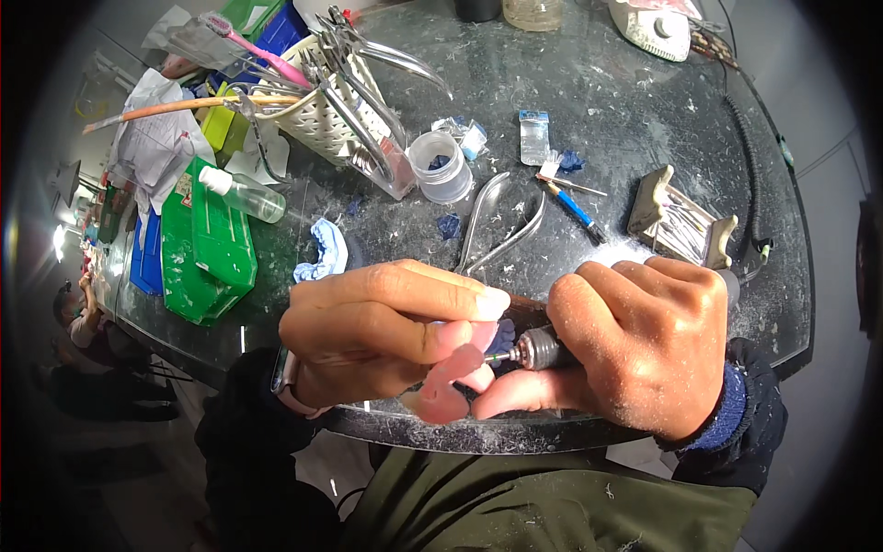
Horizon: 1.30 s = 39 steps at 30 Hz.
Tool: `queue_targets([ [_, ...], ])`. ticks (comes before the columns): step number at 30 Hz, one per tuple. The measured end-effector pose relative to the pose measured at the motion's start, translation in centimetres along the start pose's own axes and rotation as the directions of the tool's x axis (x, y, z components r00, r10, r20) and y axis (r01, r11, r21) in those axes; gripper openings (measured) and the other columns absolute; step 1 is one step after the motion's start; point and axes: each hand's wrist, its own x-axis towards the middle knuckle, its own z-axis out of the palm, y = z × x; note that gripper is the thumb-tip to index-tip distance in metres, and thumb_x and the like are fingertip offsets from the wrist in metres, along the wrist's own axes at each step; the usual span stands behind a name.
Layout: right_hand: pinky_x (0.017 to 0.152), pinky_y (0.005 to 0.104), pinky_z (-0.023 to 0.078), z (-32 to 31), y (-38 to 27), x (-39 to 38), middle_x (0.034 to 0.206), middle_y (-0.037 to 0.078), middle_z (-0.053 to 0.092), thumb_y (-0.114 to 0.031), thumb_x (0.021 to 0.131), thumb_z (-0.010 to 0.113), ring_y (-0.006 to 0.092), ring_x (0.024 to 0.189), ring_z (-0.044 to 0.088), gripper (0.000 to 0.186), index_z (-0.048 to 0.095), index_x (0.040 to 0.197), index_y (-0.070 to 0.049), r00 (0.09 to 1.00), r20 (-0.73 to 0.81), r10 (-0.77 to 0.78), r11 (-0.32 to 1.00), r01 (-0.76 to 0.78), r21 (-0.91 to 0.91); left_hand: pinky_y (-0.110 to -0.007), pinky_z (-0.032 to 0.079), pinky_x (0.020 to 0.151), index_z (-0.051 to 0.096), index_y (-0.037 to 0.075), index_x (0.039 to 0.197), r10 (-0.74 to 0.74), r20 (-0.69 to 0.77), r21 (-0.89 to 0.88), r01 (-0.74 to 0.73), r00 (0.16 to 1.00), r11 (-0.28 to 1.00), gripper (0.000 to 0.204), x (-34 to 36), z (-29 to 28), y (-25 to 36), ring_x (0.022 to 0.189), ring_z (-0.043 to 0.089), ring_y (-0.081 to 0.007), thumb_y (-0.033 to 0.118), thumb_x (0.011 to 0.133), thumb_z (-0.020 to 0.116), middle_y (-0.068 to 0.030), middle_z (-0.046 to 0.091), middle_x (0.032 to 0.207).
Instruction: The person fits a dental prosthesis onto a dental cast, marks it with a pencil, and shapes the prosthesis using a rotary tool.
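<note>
My left hand (363,317) pinches a pink denture base (440,391) between thumb and fingers, just over the bench's front edge. In my right hand (639,345) is a rotary handpiece (544,349), wrapped by the fingers and pointing left. Its thin bur (499,356) meets or nearly meets the denture base; exact contact cannot be made out. My right thumb stretches out beneath, close to the pink piece. Pale dust coats the right hand. A light blue dental model (322,252) lies beyond my left hand, and wire-thin pliers (495,230) lie spread beyond both hands.
A white basket (317,124) of pliers and brushes stands back left, near green bins (207,244) and a spray bottle (248,196). Beyond my hands are a clear cup (440,175), a blue-handled tool (575,207) and a bur holder (681,221). A coiled cord (750,166) runs along the right.
</note>
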Motion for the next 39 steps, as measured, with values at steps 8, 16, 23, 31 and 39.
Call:
queue_targets([
  [8,0.038,0.0274,0.038,-0.14,-0.07,0.15,0.047,0.001,0.043,-0.061,0.059,0.071,0.0164,0.039,0.05,0.057,0.046,0.058,-0.009,1.0,0.015,-0.008,0.998,0.007,0.062,-0.035,0.058,0.069,0.063,0.0,0.087,0.059,-0.003,-0.003,-0.059,0.998,0.998,0.02,-0.46,0.15,-0.66,0.086,0.068,-0.0304,-0.011,0.072,0.07,-0.0199,0.066,0.096],
  [16,0.039,0.028,0.039,0.16,-0.22,0.06,0.05,0.001,0.047,-0.058,0.06,0.072,0.0173,0.04,0.052,0.054,0.05,0.061,-0.009,0.998,0.07,-0.001,0.992,-0.008,0.127,-0.035,0.058,0.07,0.063,-0.001,0.087,0.095,-0.047,-0.004,-0.096,0.994,0.995,0.022,-0.18,0.32,-0.52,0.088,0.067,-0.0309,-0.012,0.069,0.071,-0.0199,0.066,0.096],
  [23,0.039,0.028,0.039,0.15,-0.2,0.0,0.051,0.001,0.049,-0.057,0.063,0.072,0.0171,0.042,0.053,0.051,0.053,0.064,-0.009,0.995,0.096,0.007,0.987,-0.022,0.161,-0.037,0.058,0.072,0.063,-0.001,0.087,0.072,-0.032,-0.046,-0.074,0.997,0.996,0.023,-0.3,0.26,-0.48,0.089,0.067,-0.0317,-0.012,0.068,0.072,-0.0196,0.066,0.096],
  [31,0.039,0.028,0.039,0.22,-0.08,0.04,0.05,0.001,0.048,-0.058,0.063,0.071,0.0171,0.041,0.053,0.052,0.053,0.063,-0.009,0.996,0.091,0.001,0.985,-0.017,0.172,-0.036,0.058,0.071,0.063,-0.001,0.087,0.082,-0.025,-0.054,-0.083,0.996,0.995,0.024,-0.29,0.33,-0.74,0.089,0.067,-0.0317,-0.011,0.067,0.073,-0.0192,0.066,0.096],
  [39,0.038,0.0286,0.038,-0.2,-0.03,0.23,0.048,0.002,0.045,-0.061,0.061,0.069,0.018,0.04,0.051,0.056,0.048,0.059,-0.009,0.998,0.068,-0.002,0.993,-0.006,0.118,-0.035,0.058,0.07,0.063,-0.002,0.086,0.075,-0.02,-0.018,-0.075,0.997,0.997,0.021,-0.06,0.18,-0.3,0.088,0.067,-0.031,-0.011,0.07,0.071,-0.0198,0.066,0.096],
])
